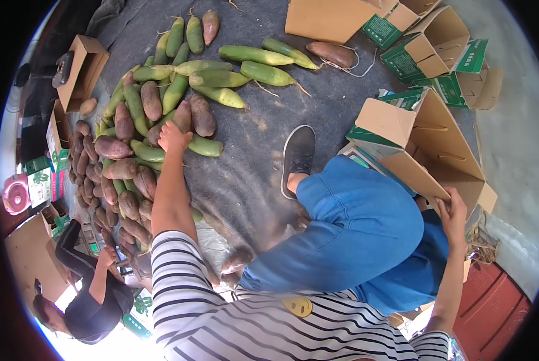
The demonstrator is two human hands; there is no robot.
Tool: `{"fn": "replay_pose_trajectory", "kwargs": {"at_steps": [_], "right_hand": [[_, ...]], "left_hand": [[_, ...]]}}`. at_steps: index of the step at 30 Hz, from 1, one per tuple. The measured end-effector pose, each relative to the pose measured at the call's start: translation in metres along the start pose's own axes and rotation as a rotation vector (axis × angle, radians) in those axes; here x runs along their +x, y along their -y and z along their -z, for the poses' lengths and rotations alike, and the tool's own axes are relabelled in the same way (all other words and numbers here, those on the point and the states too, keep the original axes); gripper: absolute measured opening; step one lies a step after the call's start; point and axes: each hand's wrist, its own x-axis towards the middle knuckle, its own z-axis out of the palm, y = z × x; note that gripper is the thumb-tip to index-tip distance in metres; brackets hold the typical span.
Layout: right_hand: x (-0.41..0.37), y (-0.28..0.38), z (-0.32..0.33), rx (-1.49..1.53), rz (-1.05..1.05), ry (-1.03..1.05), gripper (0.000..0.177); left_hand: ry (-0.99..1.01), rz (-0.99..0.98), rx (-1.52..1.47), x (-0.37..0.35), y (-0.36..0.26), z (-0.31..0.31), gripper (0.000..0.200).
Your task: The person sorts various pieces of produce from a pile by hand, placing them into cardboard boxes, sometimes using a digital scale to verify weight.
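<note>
Free to pass low over the dark ground sheet [335,99] from twelve to one o'clock of centre. Hemmed in at ten o'clock by packed reddish radishes [124,122], close around the left hand [175,138]. Blocked at half past eleven by green radishes [217,78], toward one by a shoe [298,150], at four by a bent knee [366,210]. Walled off between two and three by the open carton [447,141], edged at three by the right hand [454,207].
</note>
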Motion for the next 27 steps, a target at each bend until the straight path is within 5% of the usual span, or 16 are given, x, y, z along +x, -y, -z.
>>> {"fn": "replay_pose_trajectory", "kwargs": {"at_steps": [3, 6, 12, 13, 15, 16, 18, 24, 27], "right_hand": [[0.001, -0.003, 0.002, -0.013, 0.017, -0.003, 0.023], [0.000, -0.001, 0.001, -0.013, 0.054, -0.004, 0.023], [-0.002, -0.018, 0.002, -0.040, 0.124, -0.033, 0.025], [-0.004, -0.019, 0.003, -0.037, 0.127, -0.031, 0.024], [-0.007, -0.023, 0.001, -0.010, 0.152, -0.052, 0.022], [-0.009, -0.026, -0.001, 0.008, 0.172, -0.073, 0.021], [-0.009, -0.030, -0.001, 0.005, 0.169, -0.079, 0.019], [-0.009, -0.037, -0.012, -0.038, 0.196, -0.125, 0.018], [-0.008, -0.038, -0.013, -0.036, 0.200, -0.138, 0.018]], "left_hand": [[0.097, 0.081, 0.049, -0.019, 0.000, 0.004, 0.087], [0.083, 0.118, -0.203, -0.044, -0.003, -0.003, 0.090], [-0.020, -0.155, -0.688, -0.075, 0.003, -0.102, 0.081], [0.075, -0.323, -1.095, -0.090, 0.002, -0.121, 0.070], [0.719, 0.238, -1.381, -0.152, -0.030, -0.080, 0.061], [0.834, 0.296, -1.392, -0.159, -0.035, -0.086, 0.060], [0.778, -0.034, -1.467, -0.193, -0.062, -0.049, 0.063], [0.013, -1.126, -1.380, -0.306, -0.170, 0.159, 0.080], [-0.143, -1.405, -1.199, -0.358, -0.237, 0.221, 0.081]]}}
